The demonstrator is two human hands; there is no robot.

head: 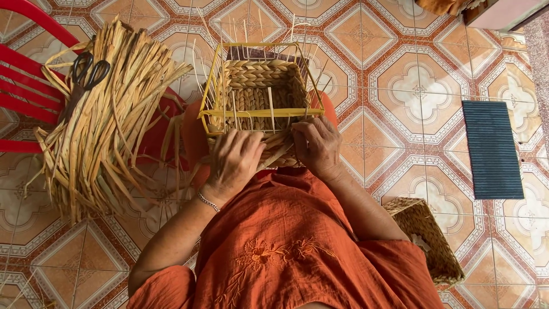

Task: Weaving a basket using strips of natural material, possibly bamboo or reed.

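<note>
A half-woven straw basket (257, 91) on a yellow wire frame (260, 112) rests on my lap, with thin upright stakes sticking out of it. My left hand (233, 163) presses on the near braided wall at the lower left, fingers curled on the straw strands. My right hand (316, 147) grips the same wall at the lower right corner, fingers bent over the weave. Both hands touch the basket's near side, just under the yellow bar.
A big bundle of dried straw (100, 123) lies on a red plastic chair (26, 86) at left, with black scissors (86, 71) on top. A finished woven basket (429, 237) sits at my right hip. A dark blue mat (492, 149) lies on the patterned tile floor.
</note>
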